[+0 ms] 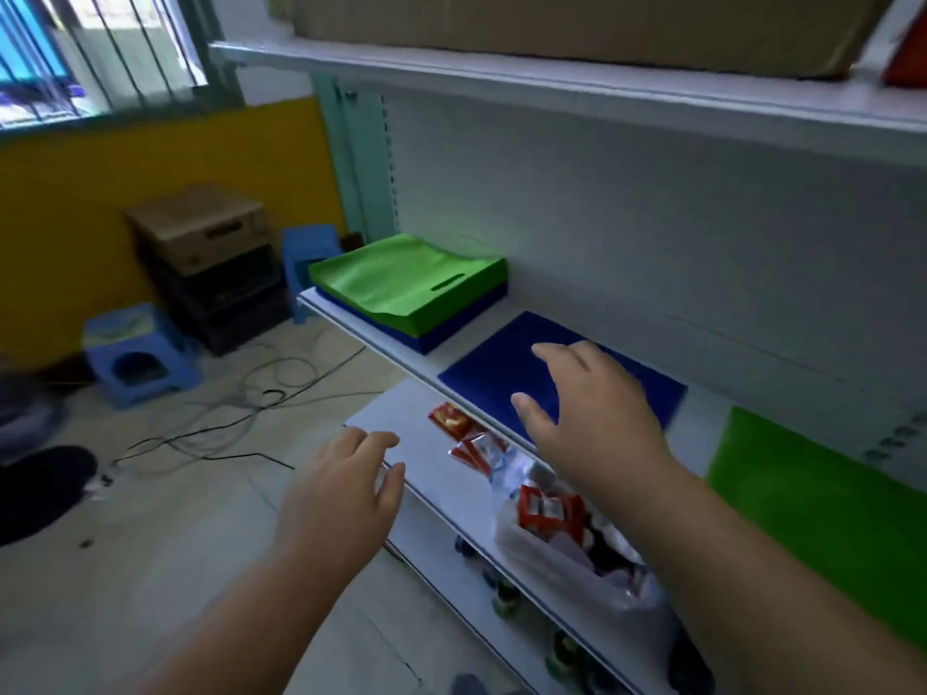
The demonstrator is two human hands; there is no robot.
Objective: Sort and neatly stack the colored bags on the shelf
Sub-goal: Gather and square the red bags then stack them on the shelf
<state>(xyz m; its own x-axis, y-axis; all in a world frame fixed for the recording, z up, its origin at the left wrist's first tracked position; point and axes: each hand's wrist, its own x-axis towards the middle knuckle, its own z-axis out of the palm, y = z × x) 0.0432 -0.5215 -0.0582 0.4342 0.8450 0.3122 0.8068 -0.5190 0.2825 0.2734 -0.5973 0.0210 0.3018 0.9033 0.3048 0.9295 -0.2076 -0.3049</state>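
Observation:
On the white shelf (401, 354) a stack of green bags (401, 280) lies on top of blue bags (451, 327) at the left end. A single flat blue bag (501, 373) lies in the middle. Another green bag (822, 489) lies flat at the right. My right hand (592, 408) hovers over the middle blue bag with fingers spread, holding nothing; whether it touches the bag is unclear. My left hand (346, 489) is in front of the lower shelf, fingers relaxed and empty.
The lower shelf (426, 443) carries red snack packets (454, 421) and a plastic bag of packets (567, 539). A cardboard box (577, 27) sits on the upper shelf. On the floor are cables (241, 413), blue stools (135, 353) and stacked boxes (210, 258).

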